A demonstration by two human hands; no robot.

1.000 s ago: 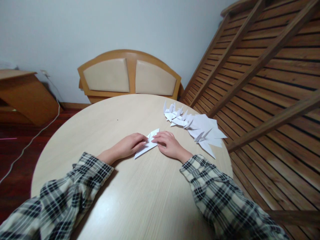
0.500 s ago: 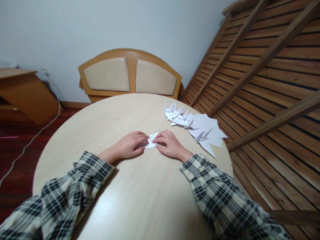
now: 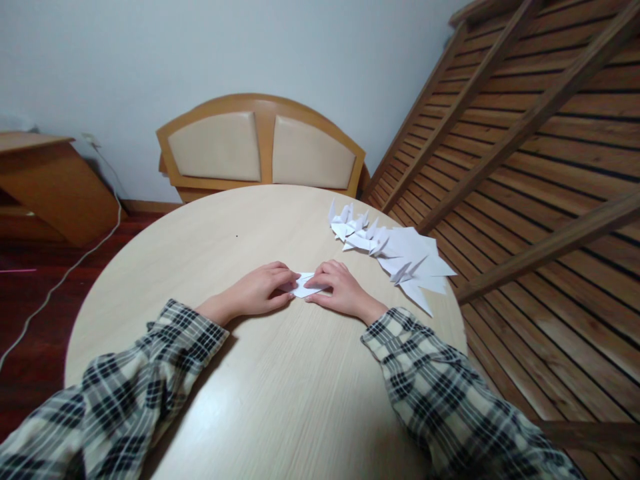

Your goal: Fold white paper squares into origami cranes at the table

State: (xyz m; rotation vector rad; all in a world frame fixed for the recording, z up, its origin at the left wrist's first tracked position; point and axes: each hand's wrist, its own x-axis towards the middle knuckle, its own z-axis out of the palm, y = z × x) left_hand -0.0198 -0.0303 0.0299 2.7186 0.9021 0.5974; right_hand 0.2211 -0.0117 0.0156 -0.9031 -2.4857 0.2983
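A small white folded paper (image 3: 302, 286) lies on the round table between my two hands, its ends covered by my fingers. My left hand (image 3: 260, 289) grips the left end, thumb at the near edge and fingers bent over the top. On the opposite end, my right hand (image 3: 343, 291) closes its thumb and fingers around the paper. Several white folded paper cranes (image 3: 375, 241) stand in a slanting row to the right, beyond my right hand. Beside them, partly underneath, are loose white paper sheets (image 3: 425, 257).
The pale wooden table (image 3: 165, 260) has a curved edge. Behind it rises a padded headboard (image 3: 215, 147) against the wall. A slatted wooden frame (image 3: 540, 187) leans on the right. At the left are a wooden cabinet (image 3: 50, 187) and a white cable (image 3: 65, 270) on the floor.
My right fingers have shifted slightly over the paper, with the thumb a little further left. The paper's visible outline has become flatter and lower. Cranes and sheets stay put.
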